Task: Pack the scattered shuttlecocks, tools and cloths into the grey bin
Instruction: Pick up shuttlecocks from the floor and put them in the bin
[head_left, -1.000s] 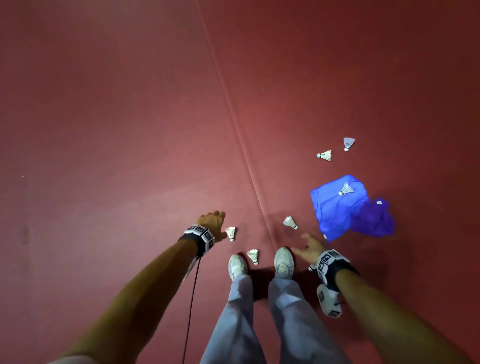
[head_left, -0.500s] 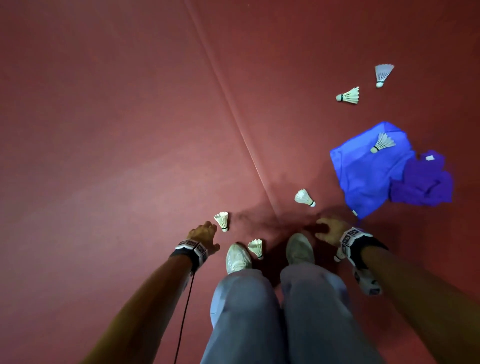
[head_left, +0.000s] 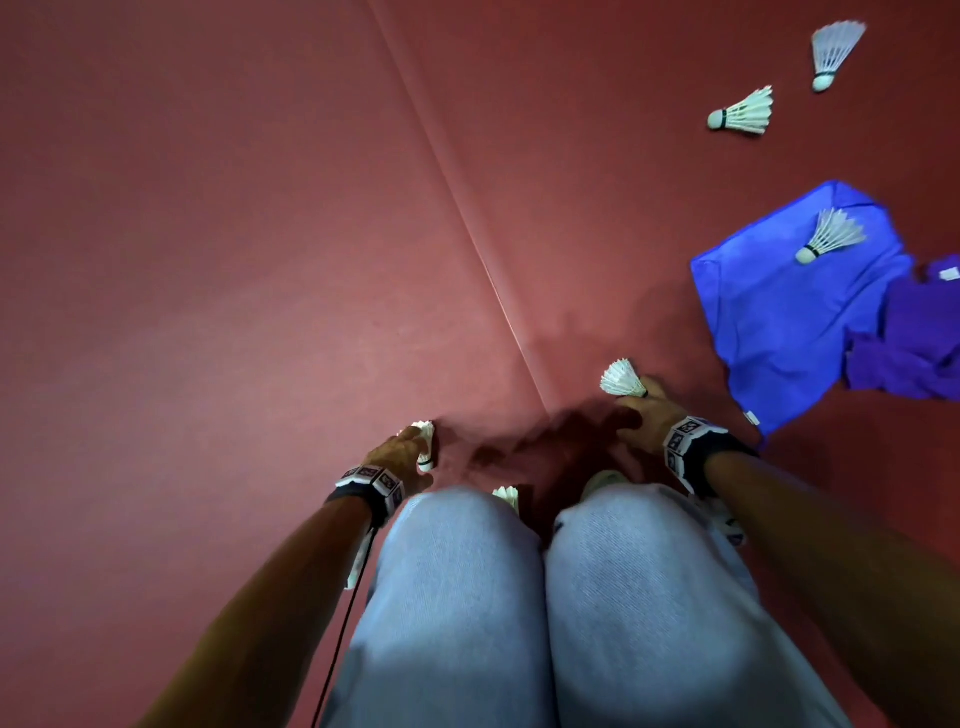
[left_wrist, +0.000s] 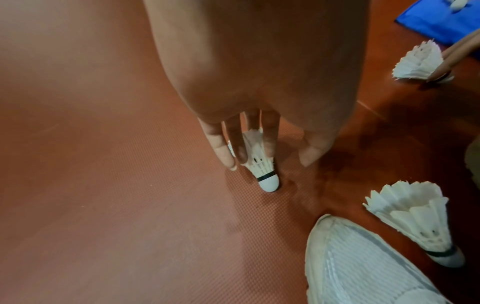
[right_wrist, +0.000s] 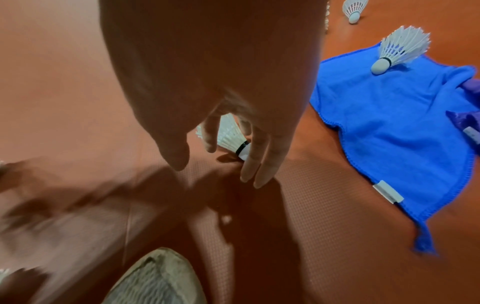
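The left hand (left_wrist: 259, 82) lays straight, relaxed fingers on a first shuttlecock (left_wrist: 265, 170) lying on the red floor (head_left: 208, 260) well left of the blue cloth (right_wrist: 389, 127), the right hand (right_wrist: 215, 72) spreads straight fingers over a second shuttlecock (right_wrist: 228, 135) near that cloth's left edge, and a third shuttlecock (right_wrist: 400, 49) lies on it.

Left hand (left_wrist: 259, 82) fingers straight over shuttlecock (left_wrist: 262, 164) on red floor (left_wrist: 103, 185), seemingly touching feathers; second shuttlecock (left_wrist: 415, 222) beside white shoe (left_wrist: 363, 263)

shuttlecocks (head_left: 743, 111): probably 6, 1 half-hidden | cloths (head_left: 789, 312): 2 | shoes (left_wrist: 363, 267): 2
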